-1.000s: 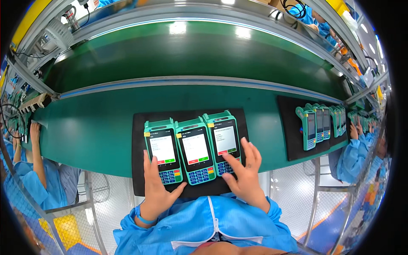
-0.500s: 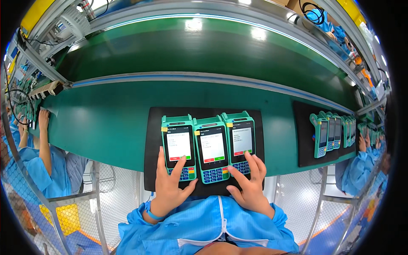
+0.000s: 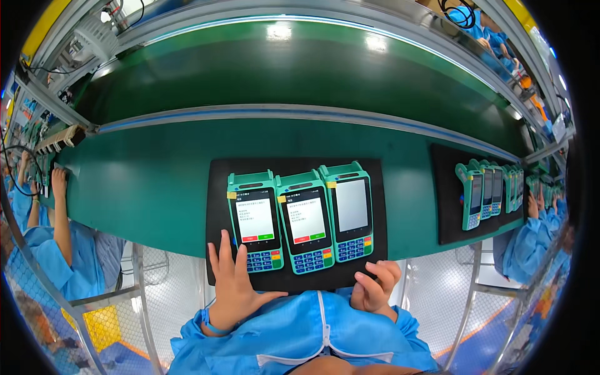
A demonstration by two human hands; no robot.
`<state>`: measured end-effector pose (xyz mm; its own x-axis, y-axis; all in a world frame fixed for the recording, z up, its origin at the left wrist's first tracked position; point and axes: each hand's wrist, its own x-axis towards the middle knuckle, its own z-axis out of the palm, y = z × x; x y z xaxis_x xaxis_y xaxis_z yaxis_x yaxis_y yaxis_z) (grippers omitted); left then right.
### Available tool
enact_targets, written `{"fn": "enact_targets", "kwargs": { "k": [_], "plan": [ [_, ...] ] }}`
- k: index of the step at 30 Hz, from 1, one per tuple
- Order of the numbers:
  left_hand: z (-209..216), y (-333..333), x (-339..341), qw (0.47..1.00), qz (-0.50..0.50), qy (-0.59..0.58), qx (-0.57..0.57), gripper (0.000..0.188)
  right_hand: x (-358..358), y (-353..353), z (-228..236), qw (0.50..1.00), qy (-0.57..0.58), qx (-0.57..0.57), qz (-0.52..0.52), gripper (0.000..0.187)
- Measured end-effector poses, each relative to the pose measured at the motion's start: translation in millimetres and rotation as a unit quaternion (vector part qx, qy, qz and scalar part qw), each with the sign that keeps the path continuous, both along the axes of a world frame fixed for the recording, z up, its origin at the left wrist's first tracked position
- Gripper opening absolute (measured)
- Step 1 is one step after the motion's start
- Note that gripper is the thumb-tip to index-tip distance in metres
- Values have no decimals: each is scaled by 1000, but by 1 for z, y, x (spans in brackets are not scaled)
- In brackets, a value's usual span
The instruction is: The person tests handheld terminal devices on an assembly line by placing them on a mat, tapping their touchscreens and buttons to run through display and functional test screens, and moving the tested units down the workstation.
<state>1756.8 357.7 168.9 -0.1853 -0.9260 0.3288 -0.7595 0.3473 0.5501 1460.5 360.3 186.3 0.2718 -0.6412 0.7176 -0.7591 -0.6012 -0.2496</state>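
Note:
Three green handheld payment terminals lie side by side on a black mat [image 3: 219, 206] in front of me. The left terminal [image 3: 255, 219] and the middle terminal [image 3: 305, 217] show a white page with a red and a green button. On the right terminal [image 3: 352, 209] the screen is a blank pale grey. My left hand [image 3: 237, 284], fingers spread, is at the lower left corner of the left terminal and holds nothing. Below the right terminal hovers my right hand [image 3: 377, 289], fingers loosely curled and apart, nothing in it.
Several more terminals [image 3: 476, 195] stand in a row on another black mat [image 3: 445, 215] to the right. Beyond the green table [image 3: 150, 181] runs a green conveyor belt [image 3: 250, 75] behind a metal rail. Co-workers' arms reach in at the left [image 3: 61, 212] and right [image 3: 532, 228].
Both hands have drawn back toward me, off the terminals. The right terminal's screen went from a page with buttons to blank grey.

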Motion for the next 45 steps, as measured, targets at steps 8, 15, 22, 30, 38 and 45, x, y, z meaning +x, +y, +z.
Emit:
{"fn": "enact_targets", "kwargs": {
  "k": [8,15,22,30,38,45],
  "plan": [
    [-11,-10,1,993,-36,83,-76,141,16,-14,15,995,-20,25,-96,41],
    [12,-12,10,998,-30,16,-49,146,29,-18,43,973,48,210,-79,106],
    [36,-20,-4,980,21,187,58,137,35,-22,47,979,26,177,-97,115],
    [42,-18,-15,992,82,99,-15,128,34,-23,62,982,15,166,-85,113],
    [42,-19,-15,990,105,46,-84,121,6,-31,74,969,-56,240,-9,113],
    [50,-16,-15,992,103,51,-50,121,8,-34,81,971,-20,237,-31,106]
  ]
}}
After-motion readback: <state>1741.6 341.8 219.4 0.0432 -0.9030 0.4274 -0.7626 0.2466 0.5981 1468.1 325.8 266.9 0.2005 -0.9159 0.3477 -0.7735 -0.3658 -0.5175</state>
